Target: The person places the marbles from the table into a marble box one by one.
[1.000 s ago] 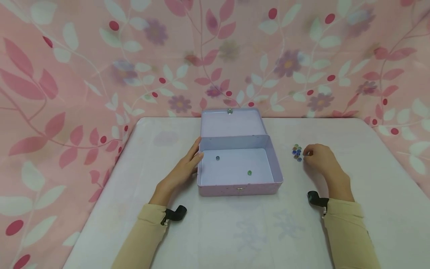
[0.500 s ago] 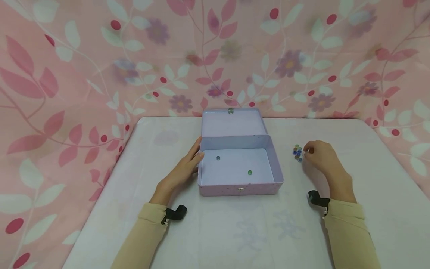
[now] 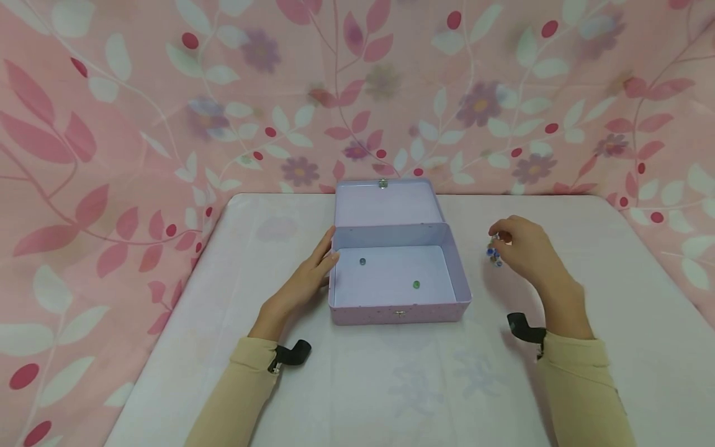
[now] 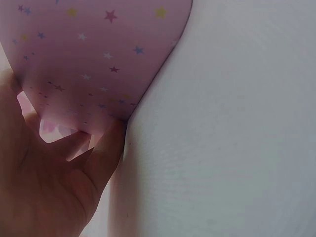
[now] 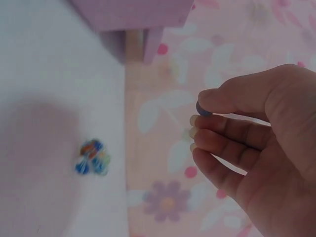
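Colourful marbles [image 5: 98, 162] cluster beside the open box [image 3: 371, 316].

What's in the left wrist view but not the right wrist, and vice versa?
Left wrist only: the left hand touching the box along its star-printed wall.
Right wrist only: the right hand pinching a dark bluish marble, partly hidden, plus a blurred cluster of marbles on the white tabletop.
Both: the box, the tabletop, the pink backdrop (mere slivers in left).
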The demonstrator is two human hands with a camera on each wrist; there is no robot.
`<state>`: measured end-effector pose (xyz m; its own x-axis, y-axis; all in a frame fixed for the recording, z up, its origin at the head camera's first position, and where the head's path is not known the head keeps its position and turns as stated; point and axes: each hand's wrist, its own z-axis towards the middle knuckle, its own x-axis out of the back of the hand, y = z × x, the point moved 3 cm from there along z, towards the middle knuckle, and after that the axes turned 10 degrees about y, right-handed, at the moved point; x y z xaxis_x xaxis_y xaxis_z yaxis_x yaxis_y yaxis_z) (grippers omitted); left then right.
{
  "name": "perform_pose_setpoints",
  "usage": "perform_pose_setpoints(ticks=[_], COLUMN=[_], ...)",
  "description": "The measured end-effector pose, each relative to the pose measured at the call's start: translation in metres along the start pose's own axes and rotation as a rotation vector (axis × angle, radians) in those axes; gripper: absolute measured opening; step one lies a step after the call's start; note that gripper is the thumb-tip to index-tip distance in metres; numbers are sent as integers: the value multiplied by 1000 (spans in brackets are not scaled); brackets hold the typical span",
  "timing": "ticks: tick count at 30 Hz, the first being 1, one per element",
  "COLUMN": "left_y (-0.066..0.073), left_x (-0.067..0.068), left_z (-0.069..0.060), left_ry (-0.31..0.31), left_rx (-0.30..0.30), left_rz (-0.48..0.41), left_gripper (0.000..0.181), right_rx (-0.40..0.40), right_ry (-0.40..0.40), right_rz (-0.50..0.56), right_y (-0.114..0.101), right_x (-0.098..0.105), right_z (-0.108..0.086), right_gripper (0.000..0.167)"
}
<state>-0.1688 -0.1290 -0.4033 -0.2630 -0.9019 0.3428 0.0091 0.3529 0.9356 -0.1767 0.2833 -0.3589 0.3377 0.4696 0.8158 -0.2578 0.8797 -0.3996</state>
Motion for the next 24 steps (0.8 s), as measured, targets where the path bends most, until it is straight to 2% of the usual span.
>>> perform_pose_setpoints(ticks=[8,14,18,24], left_y=[-1,-3,-13,-31], left_x=[0,-1,-2,-2], left_z=[1,2,9,18], left_ry=[5,4,5,28], left_rx=[-5,-2,0,-32], left_rz=[5,9,10,18], left_gripper=[65,66,67,63], right_rx=[76,114,156,216], right_ry=[-14,-32,-44,-82], right_rz=[29,31,39,47], right_y=[-45,-63,-73,-88], right_x=[0,-6,-13,-27], right_z=[0,-3,-4,-7], right_gripper=[15,16,15,14])
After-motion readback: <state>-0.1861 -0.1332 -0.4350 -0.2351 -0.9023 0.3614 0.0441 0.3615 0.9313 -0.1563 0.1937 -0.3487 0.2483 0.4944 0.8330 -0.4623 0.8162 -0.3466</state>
